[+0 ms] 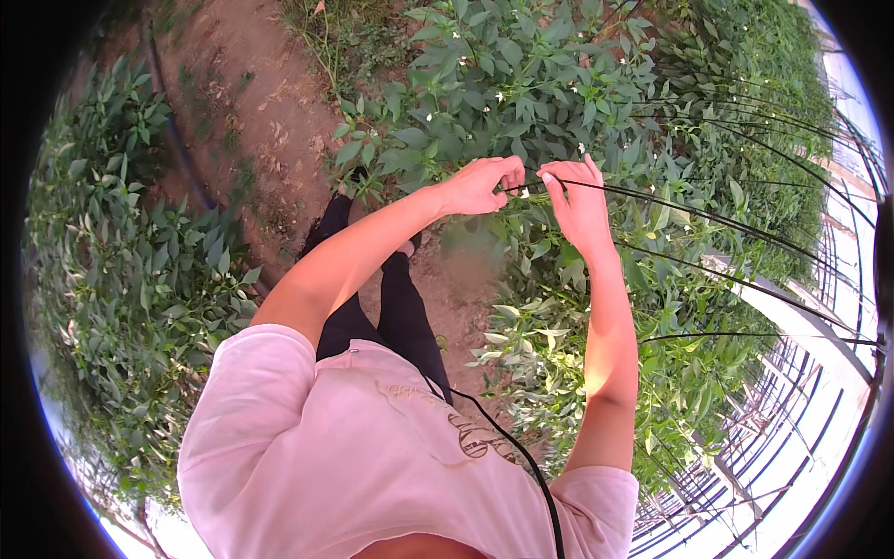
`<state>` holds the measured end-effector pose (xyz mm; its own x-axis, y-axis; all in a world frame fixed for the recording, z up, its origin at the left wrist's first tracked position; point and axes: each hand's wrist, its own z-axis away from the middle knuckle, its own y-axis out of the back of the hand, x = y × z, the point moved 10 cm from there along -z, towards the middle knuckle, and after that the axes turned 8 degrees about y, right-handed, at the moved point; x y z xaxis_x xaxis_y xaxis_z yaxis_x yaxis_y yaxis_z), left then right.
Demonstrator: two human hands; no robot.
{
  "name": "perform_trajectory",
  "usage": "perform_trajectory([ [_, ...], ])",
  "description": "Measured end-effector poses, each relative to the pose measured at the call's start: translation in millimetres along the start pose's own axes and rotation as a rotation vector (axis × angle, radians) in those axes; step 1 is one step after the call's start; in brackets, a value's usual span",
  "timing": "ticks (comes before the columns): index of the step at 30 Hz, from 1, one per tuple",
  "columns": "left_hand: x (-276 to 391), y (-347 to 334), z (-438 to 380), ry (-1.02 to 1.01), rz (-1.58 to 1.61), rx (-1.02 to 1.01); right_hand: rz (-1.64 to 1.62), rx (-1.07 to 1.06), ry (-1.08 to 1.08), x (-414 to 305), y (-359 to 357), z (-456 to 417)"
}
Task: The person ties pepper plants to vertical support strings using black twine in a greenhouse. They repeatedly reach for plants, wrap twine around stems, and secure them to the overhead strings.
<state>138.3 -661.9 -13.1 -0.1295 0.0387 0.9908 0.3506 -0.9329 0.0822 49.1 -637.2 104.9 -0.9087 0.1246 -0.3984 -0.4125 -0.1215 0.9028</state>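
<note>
My left hand [485,186] has its fingers curled around the near end of a dark thin cord [705,212]. Close beside it, my right hand [580,199] pinches the same cord between thumb and fingers, with the little finger raised. Only a short stretch of cord spans the gap between the hands. Beyond my right hand the cord runs taut to the right, towards the frame of the structure. Directly behind both hands grows a leafy pepper plant [510,91] with small white flowers, one of them [524,193] right below the cord.
More dark cords [740,281] stretch across the row on the right. A dense plant row [133,279] stands on the left, with a dark hose [178,143] along its edge. Bare soil [237,91] forms the path. A black cable [520,447] hangs over my shirt.
</note>
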Motion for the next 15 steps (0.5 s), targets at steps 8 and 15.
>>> perform_trajectory([
  [8,21.1,6.1,27.7,-0.218,-0.222,0.158,-0.178,-0.131,-0.117,25.7,-4.9,-3.7],
  [15,-62.7,43.2,4.8,0.216,0.555,0.418,-0.649,-0.128,-0.186,12.0,-44.1,14.1],
])
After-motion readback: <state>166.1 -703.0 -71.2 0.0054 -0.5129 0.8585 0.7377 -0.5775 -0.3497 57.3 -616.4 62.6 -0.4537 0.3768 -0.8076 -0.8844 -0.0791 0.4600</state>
